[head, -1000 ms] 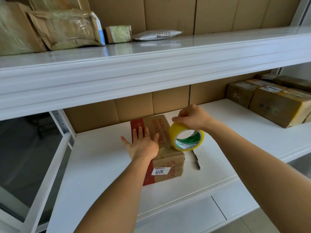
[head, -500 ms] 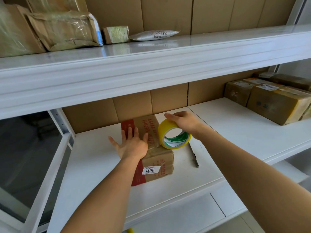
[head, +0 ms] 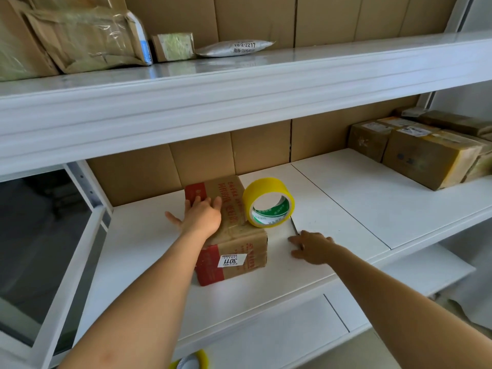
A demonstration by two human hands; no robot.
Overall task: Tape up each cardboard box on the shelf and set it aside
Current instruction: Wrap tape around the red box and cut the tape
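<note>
- A cardboard box (head: pixel 234 235) with red printed panels and a white label reading 3011 is seen lying on the white middle shelf (head: pixel 346 198), near its front edge and left of centre.
- The top of the box is pressed by the left hand (head: pixel 201 217), laid flat with fingers straight and spread; nothing is gripped by it, and the thumb is stretched out over the shelf to the left.
- A roll of yellow packing tape (head: pixel 269 202) is stood on its edge on the shelf, touching the right side of the box; a green and white core label is visible inside the ring. No hand is on it.
- The right hand (head: pixel 311 247) is laid on the shelf just right of the box, below the tape roll, with fingers loosely bent over the near end of a thin dark pen-like tool (head: pixel 295 227). Whether the tool is actually gripped cannot be told.
- Several taped brown boxes (head: pixel 426 155) are stacked at the far right of the same shelf, well apart from the hands.
- On the upper shelf (head: pixel 239 97), tape-wrapped parcels (head: pixel 85 38) and a grey mailer bag (head: pixel 234 47) are placed against a cardboard backing.
- Part of a second yellow tape roll (head: pixel 190 360) is visible at the bottom edge of the view.
</note>
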